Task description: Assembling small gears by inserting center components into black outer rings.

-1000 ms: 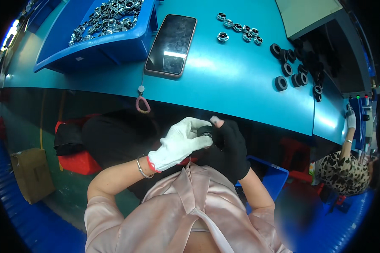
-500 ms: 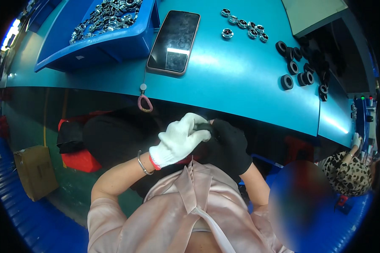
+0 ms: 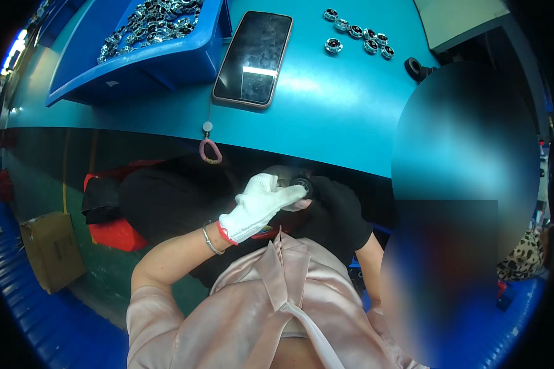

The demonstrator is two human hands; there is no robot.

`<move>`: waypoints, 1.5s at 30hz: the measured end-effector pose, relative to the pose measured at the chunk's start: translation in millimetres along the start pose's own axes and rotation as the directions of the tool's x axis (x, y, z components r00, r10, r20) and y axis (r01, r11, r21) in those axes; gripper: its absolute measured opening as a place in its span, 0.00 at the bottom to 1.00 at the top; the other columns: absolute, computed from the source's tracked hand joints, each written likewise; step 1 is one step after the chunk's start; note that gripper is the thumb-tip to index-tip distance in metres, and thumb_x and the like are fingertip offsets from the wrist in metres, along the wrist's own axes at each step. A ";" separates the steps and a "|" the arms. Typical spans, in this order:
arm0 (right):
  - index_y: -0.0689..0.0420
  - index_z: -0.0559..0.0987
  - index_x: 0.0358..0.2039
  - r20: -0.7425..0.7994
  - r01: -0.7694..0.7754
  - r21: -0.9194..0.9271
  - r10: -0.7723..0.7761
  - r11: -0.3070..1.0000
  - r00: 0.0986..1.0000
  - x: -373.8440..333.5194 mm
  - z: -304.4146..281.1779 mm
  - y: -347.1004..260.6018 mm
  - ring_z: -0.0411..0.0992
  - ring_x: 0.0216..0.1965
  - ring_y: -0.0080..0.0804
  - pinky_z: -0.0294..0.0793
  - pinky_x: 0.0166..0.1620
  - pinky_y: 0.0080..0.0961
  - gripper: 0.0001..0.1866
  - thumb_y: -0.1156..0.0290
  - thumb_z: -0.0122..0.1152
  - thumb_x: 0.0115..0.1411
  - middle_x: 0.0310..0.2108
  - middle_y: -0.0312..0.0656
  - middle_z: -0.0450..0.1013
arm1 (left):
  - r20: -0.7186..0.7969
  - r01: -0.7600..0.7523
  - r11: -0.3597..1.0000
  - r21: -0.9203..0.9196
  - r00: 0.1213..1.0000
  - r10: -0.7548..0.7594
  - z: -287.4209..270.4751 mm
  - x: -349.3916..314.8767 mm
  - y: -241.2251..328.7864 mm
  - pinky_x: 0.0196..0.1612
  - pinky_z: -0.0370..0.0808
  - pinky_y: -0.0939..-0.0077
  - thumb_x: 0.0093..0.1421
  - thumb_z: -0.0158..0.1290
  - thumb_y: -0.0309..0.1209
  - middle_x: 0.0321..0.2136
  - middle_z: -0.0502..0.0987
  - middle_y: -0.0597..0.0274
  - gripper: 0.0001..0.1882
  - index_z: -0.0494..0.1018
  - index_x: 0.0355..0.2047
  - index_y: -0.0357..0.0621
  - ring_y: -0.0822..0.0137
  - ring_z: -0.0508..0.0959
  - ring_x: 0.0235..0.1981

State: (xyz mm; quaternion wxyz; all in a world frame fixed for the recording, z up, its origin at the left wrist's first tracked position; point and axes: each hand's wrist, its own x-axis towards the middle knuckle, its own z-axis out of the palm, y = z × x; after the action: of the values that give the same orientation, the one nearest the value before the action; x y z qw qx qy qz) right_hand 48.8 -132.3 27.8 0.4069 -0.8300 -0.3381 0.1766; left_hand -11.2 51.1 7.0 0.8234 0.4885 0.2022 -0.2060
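Observation:
My left hand [image 3: 258, 203], in a white knitted glove with red trim, is closed at the fingertips, its thumb pressing on a small black ring [image 3: 302, 184]. My right hand [image 3: 329, 206], mostly under black cloth, grips the same ring from the other side, and a bare fingertip shows below it. Both hands are together above my lap, just off the near edge of the bench. Whether another piece sits inside the ring, I cannot make out.
A blue bin [image 3: 135, 64] of shiny metal-rimmed round parts stands on the teal bench [image 3: 332, 117]. Beside it lies a phone [image 3: 252, 58]; several similar parts [image 3: 356, 31] sit farther right. A pink loop [image 3: 210, 151] hangs at the edge. Blurred patches cover the right side.
My left thumb has straightened onto the black ring, and the ring's round face now shows. A blurred patch now covers most of the black rings on the bench's right.

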 end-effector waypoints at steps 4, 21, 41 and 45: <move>0.57 0.76 0.44 -0.047 0.144 -0.129 -0.151 0.981 0.987 -1.1 6.5 10.8 0.76 0.33 0.44 0.75 0.34 0.33 0.20 0.63 0.66 0.53 0.34 0.46 0.76 | -0.024 -0.065 0.989 0.134 0.997 0.069 10.1 -2.1 9.8 0.35 0.78 0.82 0.58 0.58 0.25 0.27 0.81 0.56 0.07 0.77 0.34 0.31 0.71 0.81 0.30; 0.58 0.76 0.42 -0.023 0.141 -0.072 -0.143 0.987 0.989 0.1 18.6 20.3 0.76 0.32 0.47 0.74 0.34 0.36 0.20 0.60 0.65 0.52 0.33 0.50 0.75 | -0.034 -0.101 0.877 0.470 0.991 0.132 7.5 2.2 14.9 0.33 0.74 0.76 0.55 0.56 0.27 0.24 0.79 0.56 0.09 0.75 0.36 0.35 0.69 0.79 0.26; 0.63 0.79 0.40 0.177 -0.351 0.514 0.304 0.783 0.936 10.7 4.6 18.5 0.68 0.30 0.20 0.69 0.35 0.21 0.18 0.62 0.66 0.55 0.28 0.39 0.75 | 0.055 -0.025 0.998 -0.051 0.998 0.028 4.6 -1.7 30.5 0.34 0.76 0.82 0.59 0.56 0.30 0.33 0.80 0.57 0.15 0.75 0.43 0.33 0.71 0.80 0.32; 0.63 0.80 0.37 0.117 -0.268 0.653 0.255 0.708 0.960 5.8 -2.5 20.7 0.67 0.28 0.20 0.68 0.33 0.19 0.17 0.62 0.66 0.55 0.25 0.36 0.73 | 0.032 0.010 0.992 -0.122 0.999 -0.006 4.0 5.8 20.7 0.33 0.77 0.80 0.59 0.57 0.32 0.31 0.80 0.56 0.14 0.75 0.40 0.32 0.71 0.79 0.30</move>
State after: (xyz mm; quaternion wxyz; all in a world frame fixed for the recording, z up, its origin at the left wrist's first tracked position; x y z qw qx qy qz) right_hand 62.9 -138.8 12.8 0.6426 -0.6689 -0.1360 0.3482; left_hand 5.3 55.8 20.6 0.8540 0.4330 0.2036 -0.2041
